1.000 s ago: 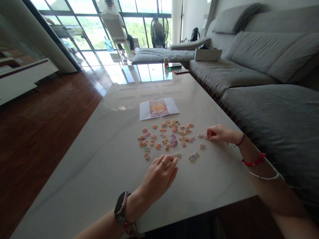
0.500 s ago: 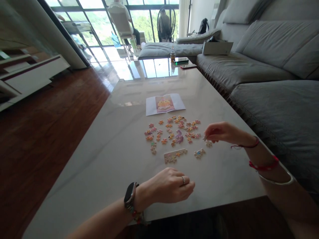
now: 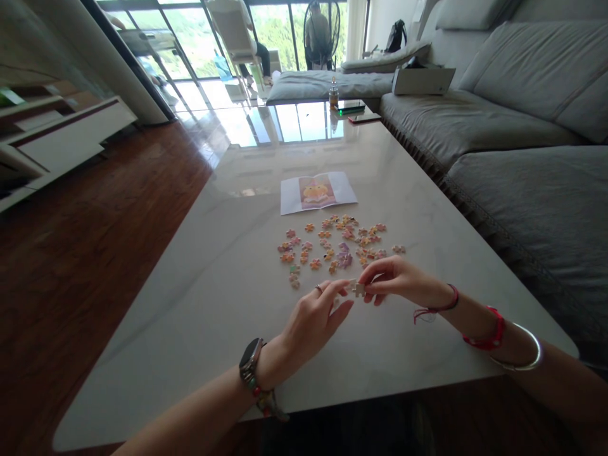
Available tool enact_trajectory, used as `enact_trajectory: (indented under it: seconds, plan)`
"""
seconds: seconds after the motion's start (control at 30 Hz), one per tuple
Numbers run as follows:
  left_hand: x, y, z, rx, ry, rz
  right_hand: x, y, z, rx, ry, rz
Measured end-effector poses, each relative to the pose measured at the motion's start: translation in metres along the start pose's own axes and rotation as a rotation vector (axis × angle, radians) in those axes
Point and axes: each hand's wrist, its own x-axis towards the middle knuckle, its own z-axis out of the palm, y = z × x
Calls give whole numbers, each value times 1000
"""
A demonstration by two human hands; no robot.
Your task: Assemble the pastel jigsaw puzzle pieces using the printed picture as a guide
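My right hand (image 3: 396, 277) pinches a pale jigsaw puzzle piece (image 3: 360, 290) between thumb and fingertips, above the white table. Close on its left is my left hand (image 3: 311, 320), thumb spread apart from the fingers, the fingertips near that piece; whether they touch it I cannot tell. The joined strip of pieces is mostly hidden behind my hands. Beyond them lie many loose puzzle pieces (image 3: 344, 253) in pink, yellow and purple. A folded paper sheet (image 3: 289, 196) with a yellow and pink picture rests behind the pieces.
The marble-look table (image 3: 190, 329) has a bottle (image 3: 333, 95) and phone-like devices (image 3: 351, 107) at its far end. A grey sofa (image 3: 536, 183) runs along the right, carrying a white box (image 3: 424, 81). Two people are near the windows, one behind a fan (image 3: 322, 35).
My right hand has moved left with a piece in its fingertips. My left hand has moved up and forward and its thumb and fingers have spread. The view has tilted slightly.
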Motion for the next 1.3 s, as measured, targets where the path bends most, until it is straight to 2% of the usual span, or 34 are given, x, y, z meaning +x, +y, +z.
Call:
enact_trajectory:
  seconds: [0.17, 0.33, 0.47, 0.57, 0.63, 0.73, 0.8, 1.0, 1.2, 1.3]
  plan:
    - [3, 6, -2, -196, 24, -47, -3, 0, 15, -21, -38, -52]
    - [4, 3, -4, -205, -4, -35, -3, -1, 12, -11, 49, -41]
    - [9, -7, -11, -46, 181, -106, -4, -3, 2, -11, 196, -68]
    - [12, -11, -14, 9, 266, -150, -5, -3, 0, -6, 201, -71]
    - [10, -9, -13, -8, 205, -90, -5, -2, 1, -1, 156, -71]
    - [5, -3, -10, -50, 21, 42, -4, 3, 7, 21, 117, -97]
    - [2, 1, -7, -44, -50, 84, -3, 6, 11, 28, 86, -127]
    - [0, -2, -3, -14, 6, 66, -2, 10, 16, -11, 23, -190]
    - [1, -4, -1, -48, 43, 2, -1, 11, 13, -126, 89, -187]
    - [1, -3, -1, -95, 24, -42, -1, 10, 14, -164, 75, -199]
